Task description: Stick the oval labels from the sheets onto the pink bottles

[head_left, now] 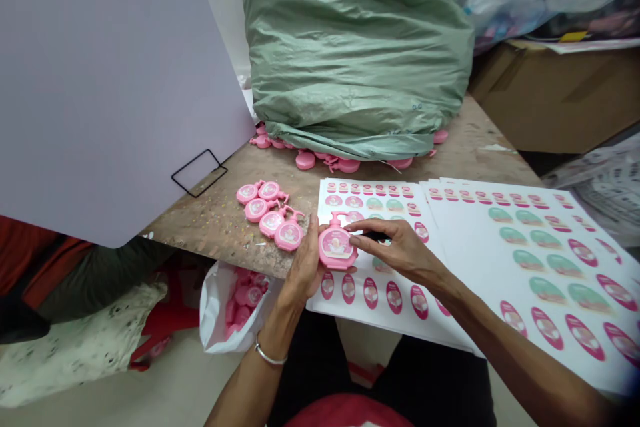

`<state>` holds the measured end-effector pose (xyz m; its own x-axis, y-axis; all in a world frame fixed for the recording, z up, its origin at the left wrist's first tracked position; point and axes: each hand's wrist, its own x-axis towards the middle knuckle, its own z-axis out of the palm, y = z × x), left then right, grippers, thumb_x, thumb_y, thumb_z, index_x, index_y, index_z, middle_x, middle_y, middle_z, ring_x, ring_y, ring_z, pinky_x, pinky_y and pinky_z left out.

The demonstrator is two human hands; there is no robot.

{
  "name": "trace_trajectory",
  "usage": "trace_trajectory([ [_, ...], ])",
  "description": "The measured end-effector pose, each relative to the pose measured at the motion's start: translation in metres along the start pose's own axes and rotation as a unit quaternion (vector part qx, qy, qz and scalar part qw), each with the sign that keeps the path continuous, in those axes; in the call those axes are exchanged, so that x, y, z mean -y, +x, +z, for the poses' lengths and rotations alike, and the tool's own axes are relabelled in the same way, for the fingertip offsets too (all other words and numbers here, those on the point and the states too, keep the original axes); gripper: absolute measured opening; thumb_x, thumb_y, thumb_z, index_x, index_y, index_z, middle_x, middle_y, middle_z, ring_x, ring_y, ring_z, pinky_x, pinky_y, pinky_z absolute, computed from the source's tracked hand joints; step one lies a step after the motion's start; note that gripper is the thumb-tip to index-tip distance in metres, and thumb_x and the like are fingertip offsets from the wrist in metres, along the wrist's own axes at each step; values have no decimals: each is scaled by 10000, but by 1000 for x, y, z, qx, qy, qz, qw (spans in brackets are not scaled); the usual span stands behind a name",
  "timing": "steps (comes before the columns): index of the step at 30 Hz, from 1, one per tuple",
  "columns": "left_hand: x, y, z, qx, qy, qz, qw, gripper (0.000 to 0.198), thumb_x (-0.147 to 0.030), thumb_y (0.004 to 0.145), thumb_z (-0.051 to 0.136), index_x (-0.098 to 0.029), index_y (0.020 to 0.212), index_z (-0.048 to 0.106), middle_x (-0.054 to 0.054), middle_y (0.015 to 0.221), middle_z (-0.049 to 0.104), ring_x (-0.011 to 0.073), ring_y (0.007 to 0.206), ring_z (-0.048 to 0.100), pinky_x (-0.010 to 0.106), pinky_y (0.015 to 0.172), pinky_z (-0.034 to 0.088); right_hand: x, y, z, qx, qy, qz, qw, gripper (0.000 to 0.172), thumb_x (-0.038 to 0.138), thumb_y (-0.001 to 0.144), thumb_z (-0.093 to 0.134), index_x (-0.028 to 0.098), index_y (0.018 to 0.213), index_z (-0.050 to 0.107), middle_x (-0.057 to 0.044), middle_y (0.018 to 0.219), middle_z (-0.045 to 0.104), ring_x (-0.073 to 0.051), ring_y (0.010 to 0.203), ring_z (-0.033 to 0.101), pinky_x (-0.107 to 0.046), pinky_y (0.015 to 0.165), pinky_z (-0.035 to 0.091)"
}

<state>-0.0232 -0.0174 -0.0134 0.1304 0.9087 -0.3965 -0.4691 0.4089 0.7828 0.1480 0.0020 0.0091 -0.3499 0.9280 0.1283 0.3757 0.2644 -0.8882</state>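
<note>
I see my left hand (pixel 303 267) at the left side of a small pink pump bottle (pixel 337 247), its fingers together and closed on the bottle's edge; my right hand (pixel 400 250) comes from the right, and its fingers (pixel 367 227) lie together across the bottle's upper part, so the bottle is held between both hands, nearly upright; it is over the left part of a sheet of printed labels (pixel 370 297), and I cannot tell if it touches the paper; a second label sheet (pixel 530 260) lies just beside this one, on the right; on the wooden table (pixel 215 233), near my left hand, lie five more pink bottles (pixel 267 213); other loose bottles (pixel 305 160) lie at the foot of a green woven sack (pixel 355 47); below the table edge is a white plastic bag (pixel 215 313) holding pink bottles.
</note>
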Motion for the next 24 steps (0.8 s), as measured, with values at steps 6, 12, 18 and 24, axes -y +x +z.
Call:
trace_trajectory([
  [6,-2,-1,5,3,2,-2,1000,526,-573,892,437,-125,1047,664,106,940,706,220,864,683,316,655,607,-1,-1,-1,-2,8,0,1000,297,471,811,628,230,942,741,-25,899,725,-153,707,603,-277,649,479],
  [12,-3,-1,7,-9,-7,-12,1000,543,-576,890,438,-113,1080,650,109,909,707,214,825,692,310,643,604,-1,-2,-2,-1,12,3,1000,310,481,807,624,231,948,740,-30,914,727,-163,733,616,-279,656,487],
  [18,-4,-1,7,2,-6,-15,1000,553,-586,895,413,-124,1070,661,102,904,712,216,823,693,302,632,603,-1,-2,-3,1,23,9,1000,322,500,810,620,233,945,739,-29,901,726,-169,744,618,-281,662,485],
  [24,-4,-2,8,-12,-2,-15,1000,549,-574,909,395,-123,1107,639,104,928,706,211,832,690,307,646,604,-3,-3,-1,-9,14,4,1000,294,469,800,650,240,962,737,-13,862,720,-139,681,591,-262,620,465],
])
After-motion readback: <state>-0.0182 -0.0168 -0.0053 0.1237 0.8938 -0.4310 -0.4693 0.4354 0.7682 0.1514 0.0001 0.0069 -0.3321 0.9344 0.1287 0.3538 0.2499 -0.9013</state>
